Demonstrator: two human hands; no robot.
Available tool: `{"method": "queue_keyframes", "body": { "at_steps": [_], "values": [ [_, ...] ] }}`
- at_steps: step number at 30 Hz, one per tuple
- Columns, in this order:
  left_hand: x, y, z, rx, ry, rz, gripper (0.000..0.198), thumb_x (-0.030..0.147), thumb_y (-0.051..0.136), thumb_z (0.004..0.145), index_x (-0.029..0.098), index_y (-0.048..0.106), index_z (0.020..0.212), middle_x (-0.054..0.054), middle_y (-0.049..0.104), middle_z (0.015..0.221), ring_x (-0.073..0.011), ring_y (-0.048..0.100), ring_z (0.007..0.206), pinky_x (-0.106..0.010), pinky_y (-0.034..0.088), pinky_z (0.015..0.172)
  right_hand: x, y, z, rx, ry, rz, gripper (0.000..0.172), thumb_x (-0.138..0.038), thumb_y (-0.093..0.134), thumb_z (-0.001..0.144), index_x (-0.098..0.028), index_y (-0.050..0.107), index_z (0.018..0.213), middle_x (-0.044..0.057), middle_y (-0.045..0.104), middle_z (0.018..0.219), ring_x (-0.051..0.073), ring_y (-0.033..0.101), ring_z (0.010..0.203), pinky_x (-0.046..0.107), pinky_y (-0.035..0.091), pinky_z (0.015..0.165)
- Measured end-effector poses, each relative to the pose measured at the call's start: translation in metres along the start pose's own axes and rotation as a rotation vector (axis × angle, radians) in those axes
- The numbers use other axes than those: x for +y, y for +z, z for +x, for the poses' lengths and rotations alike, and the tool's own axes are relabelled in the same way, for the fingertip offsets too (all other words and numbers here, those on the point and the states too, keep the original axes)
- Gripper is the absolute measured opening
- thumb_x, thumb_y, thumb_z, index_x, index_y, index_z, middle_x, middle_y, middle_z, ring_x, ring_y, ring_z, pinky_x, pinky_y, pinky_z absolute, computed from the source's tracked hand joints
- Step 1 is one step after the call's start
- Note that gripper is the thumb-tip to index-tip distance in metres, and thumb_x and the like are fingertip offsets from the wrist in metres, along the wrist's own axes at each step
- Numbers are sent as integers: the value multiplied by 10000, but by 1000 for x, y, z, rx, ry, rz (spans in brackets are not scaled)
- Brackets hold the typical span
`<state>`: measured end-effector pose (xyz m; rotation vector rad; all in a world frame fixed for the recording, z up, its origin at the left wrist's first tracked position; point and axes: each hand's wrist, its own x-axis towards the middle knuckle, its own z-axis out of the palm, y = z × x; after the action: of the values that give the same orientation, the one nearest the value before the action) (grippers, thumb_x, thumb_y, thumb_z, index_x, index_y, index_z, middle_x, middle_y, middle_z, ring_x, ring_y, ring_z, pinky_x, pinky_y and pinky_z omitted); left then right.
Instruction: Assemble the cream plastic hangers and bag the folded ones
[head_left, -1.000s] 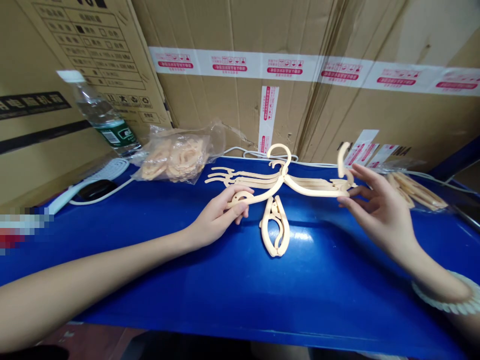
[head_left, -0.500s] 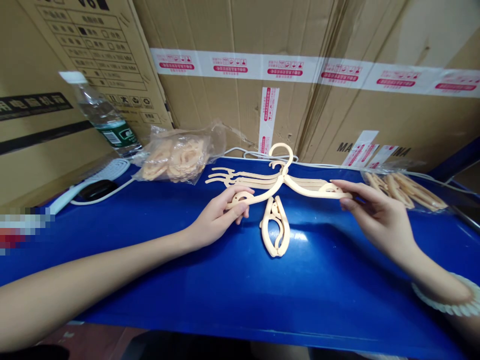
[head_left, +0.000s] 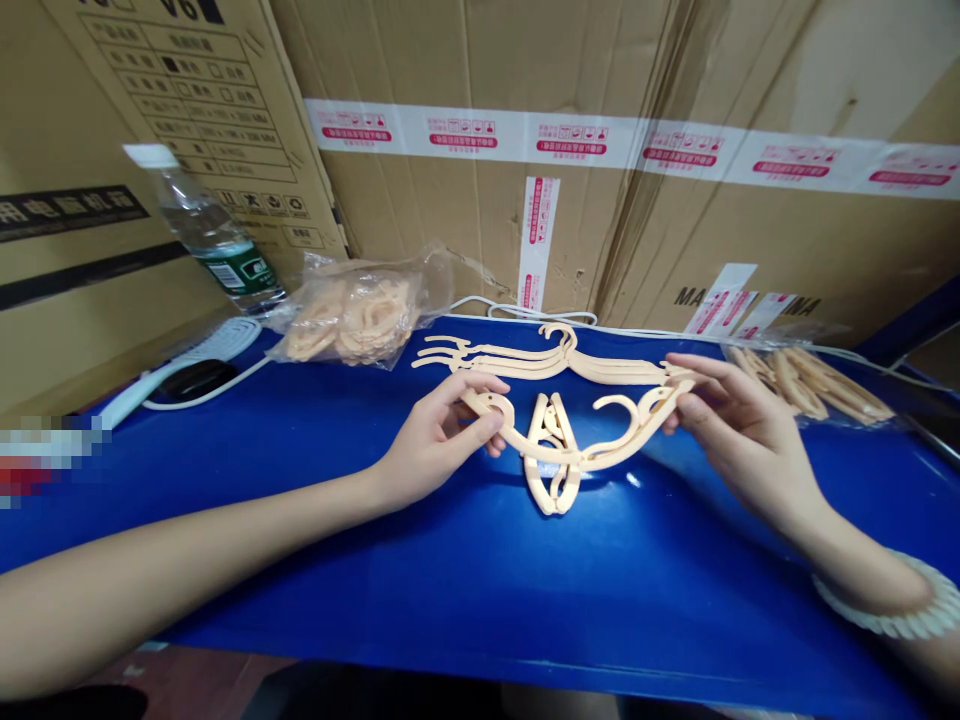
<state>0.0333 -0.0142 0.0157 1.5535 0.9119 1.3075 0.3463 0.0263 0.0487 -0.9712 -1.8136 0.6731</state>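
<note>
Both my hands hold one cream plastic hanger [head_left: 592, 455] just above the blue table [head_left: 480, 590]. My left hand [head_left: 442, 440] pinches its left arm end, and my right hand [head_left: 731, 430] grips its right arm end. The hanger is flipped so its middle dips toward me and its hook curls up near the right hand. Under it lies a folded cream hanger piece [head_left: 553, 480]. Behind it a small stack of flat cream hangers [head_left: 525, 358] rests on the table.
Taped cardboard boxes [head_left: 600, 150] wall the back. A water bottle [head_left: 206, 235], a white handheld device [head_left: 180, 365] with a cord, and a clear bag of cream parts [head_left: 352, 310] sit at left. Another bag of cream parts [head_left: 814, 380] lies at right.
The hanger held in both hands has been turned over: its hook pointed up and away before, and its middle now hangs low toward me. My right hand closed on its end.
</note>
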Motion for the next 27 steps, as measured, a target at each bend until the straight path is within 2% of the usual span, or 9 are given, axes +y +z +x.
{"method": "queue_keyframes", "body": {
  "at_steps": [3,7,10,13,16,19,21,27],
  "values": [
    [1,4,-2,0,-18,-44,279,267,678,922,196,541,1154,17,637,809,-122,681,623,-240,598,580,-8,13,-5,-42,70,182,473,-371,717,912,-295,494,1322,-9,695,811,183,679,661,342,608,645],
    [2,7,-3,3,-40,-67,345,277,679,919,220,494,1204,20,614,846,-112,671,584,-230,603,526,-19,22,-9,-140,98,262,279,-339,754,893,-268,529,1042,5,727,821,169,695,679,309,614,657],
    [4,8,-3,27,-33,-75,454,286,700,907,252,419,1262,26,617,868,-108,668,564,-224,605,496,-25,23,-11,-335,57,124,141,-355,703,934,-223,658,952,64,740,945,197,722,853,316,617,774],
    [4,8,-4,48,-22,-93,536,295,733,890,273,356,1269,51,615,847,-104,663,521,-219,600,461,-28,23,-13,-507,-25,31,186,-335,624,987,-252,737,1109,84,738,1142,223,710,1052,359,592,928],
    [2,8,-5,62,-16,-104,428,310,768,863,246,400,1072,56,627,829,-100,660,494,-212,591,443,-29,23,-14,-556,-71,-16,260,-322,594,1002,-294,738,1216,81,731,1226,245,666,1192,399,561,1008],
    [1,8,-6,14,-30,-76,337,331,769,863,204,459,882,39,638,737,-96,659,505,-208,602,487,-30,23,-14,-582,-58,-25,295,-326,581,1006,-299,734,1257,89,715,1265,251,661,1209,391,583,975],
    [1,8,-6,-19,-33,-47,298,335,769,861,179,517,827,18,646,711,-99,661,526,-214,609,517,-31,23,-14,-601,-40,-11,312,-322,577,1007,-303,725,1281,91,697,1292,244,669,1192,375,598,944],
    [2,8,-8,-87,18,-32,151,238,754,853,151,645,911,-52,698,914,-129,699,717,-224,629,600,-30,22,-14,-640,-3,45,335,-306,614,991,-309,704,1314,86,659,1350,236,654,1219,384,577,994]
  ]
}}
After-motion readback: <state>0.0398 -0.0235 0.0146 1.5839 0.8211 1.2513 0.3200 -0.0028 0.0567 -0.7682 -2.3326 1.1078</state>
